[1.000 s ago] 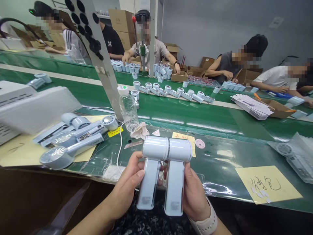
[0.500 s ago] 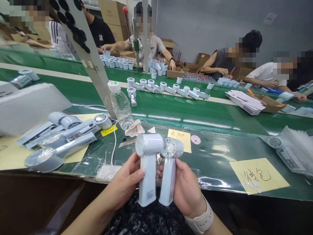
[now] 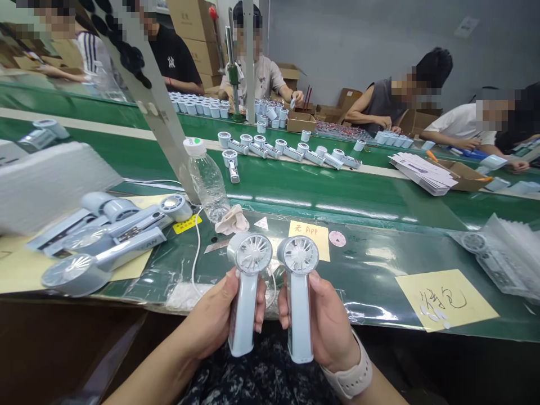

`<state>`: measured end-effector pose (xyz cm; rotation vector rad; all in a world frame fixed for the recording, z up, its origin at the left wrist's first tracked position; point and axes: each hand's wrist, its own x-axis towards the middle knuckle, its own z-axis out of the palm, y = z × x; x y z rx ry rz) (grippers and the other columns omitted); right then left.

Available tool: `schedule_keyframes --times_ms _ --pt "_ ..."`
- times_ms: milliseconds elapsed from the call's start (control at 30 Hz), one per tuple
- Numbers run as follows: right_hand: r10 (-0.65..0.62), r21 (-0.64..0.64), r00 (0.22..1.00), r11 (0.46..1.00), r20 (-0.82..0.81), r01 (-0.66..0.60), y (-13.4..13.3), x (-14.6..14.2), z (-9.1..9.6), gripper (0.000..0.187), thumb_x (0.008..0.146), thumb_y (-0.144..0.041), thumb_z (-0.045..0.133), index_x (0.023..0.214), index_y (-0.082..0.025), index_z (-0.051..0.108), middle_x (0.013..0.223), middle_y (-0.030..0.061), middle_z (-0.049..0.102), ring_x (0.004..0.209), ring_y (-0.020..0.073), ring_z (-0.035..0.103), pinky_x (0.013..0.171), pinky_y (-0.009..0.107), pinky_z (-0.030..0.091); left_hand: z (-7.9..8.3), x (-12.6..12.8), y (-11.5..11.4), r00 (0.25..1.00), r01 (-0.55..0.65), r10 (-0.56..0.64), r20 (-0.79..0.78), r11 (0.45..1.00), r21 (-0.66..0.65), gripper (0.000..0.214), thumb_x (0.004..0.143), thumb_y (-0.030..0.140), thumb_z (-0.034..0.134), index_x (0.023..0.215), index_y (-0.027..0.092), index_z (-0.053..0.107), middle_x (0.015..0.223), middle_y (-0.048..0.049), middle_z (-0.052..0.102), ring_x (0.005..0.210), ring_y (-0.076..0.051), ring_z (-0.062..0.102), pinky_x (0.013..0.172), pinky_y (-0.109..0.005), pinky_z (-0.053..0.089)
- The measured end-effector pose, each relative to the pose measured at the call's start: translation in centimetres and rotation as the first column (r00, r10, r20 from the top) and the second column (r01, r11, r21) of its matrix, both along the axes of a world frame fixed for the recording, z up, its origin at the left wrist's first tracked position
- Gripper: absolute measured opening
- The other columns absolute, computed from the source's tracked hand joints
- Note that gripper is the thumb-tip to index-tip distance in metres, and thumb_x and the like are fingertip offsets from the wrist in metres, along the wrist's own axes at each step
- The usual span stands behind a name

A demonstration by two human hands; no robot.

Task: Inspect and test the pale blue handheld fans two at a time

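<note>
The left hand (image 3: 213,318) is closed around the handle of a pale blue handheld fan (image 3: 246,292), and the right hand (image 3: 324,329) is closed in the same manner on a second handheld fan (image 3: 299,304). A pale smartwatch (image 3: 351,374) sits on the right wrist. The two hands are apart, as are the fans, which stand nearly upright just beside each other at lower centre. Each grip sits low on the handle, leaving both round grilles unobstructed and turned toward the head camera, a position that appears suited to viewing them side by side.

Directly beyond lie a beige cloth (image 3: 231,220) and a yellow note marked "App" (image 3: 306,236) on the green bench mat (image 3: 371,270). A clear plastic bottle (image 3: 206,180) stands near the cloth. More pale blue fans (image 3: 101,239) are grouped on yellow paper at left, within reach of the left hand. A plastic bag of fan parts (image 3: 493,259) lies at right. Upper centre, a row of fan parts (image 3: 287,152) is lined along the green conveyor belt (image 3: 320,188). Co-workers (image 3: 379,104) sit beyond it, upper right.
</note>
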<state>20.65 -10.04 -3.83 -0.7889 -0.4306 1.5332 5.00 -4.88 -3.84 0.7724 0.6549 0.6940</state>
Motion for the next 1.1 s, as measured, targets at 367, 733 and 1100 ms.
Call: schedule_keyframes --times_ms 367,733,1100 --pt "-0.178 -0.076 0.984 0.982 -0.028 0.175 0.28 0.95 -0.17 0.034 0.082 -0.041 0.073 0.110 -0.023 0.067 0.085 0.0049 0.076 0.079 0.0216 0.070 0.073 0.034 0.058 0.13 -0.82 0.28 0.994 -0.003 0.004 0.106 1.000 -0.013 0.039 0.081 0.032 0.074 0.118 0.021 0.065 0.114 -0.0113 0.073 0.096 -0.026 0.071 0.082 -0.037 0.058" --pt "-0.196 -0.167 0.980 0.965 0.043 0.201 0.54 0.44 -0.42 0.040 0.077 -0.040 0.076 0.108 -0.018 0.068 0.077 0.0072 0.077 0.064 0.0201 0.069 0.057 0.029 0.056 -0.28 -0.76 0.30 1.000 0.016 -0.016 0.024 1.000 0.004 0.038 0.082 0.041 0.074 0.110 0.021 0.058 0.120 -0.0138 0.072 0.093 -0.027 0.074 0.083 -0.040 0.058" --pt "-0.108 -0.043 0.994 0.993 0.013 0.109 -0.10 0.29 -0.21 0.026 0.083 -0.042 0.065 0.096 -0.021 0.072 0.085 0.0069 0.077 0.071 0.0214 0.068 0.064 0.033 0.057 -0.53 -0.85 0.06 0.999 0.042 -0.043 0.003 0.986 0.164 0.036 0.083 0.037 0.072 0.116 0.029 0.061 0.119 -0.0059 0.069 0.102 -0.024 0.068 0.086 -0.036 0.055"
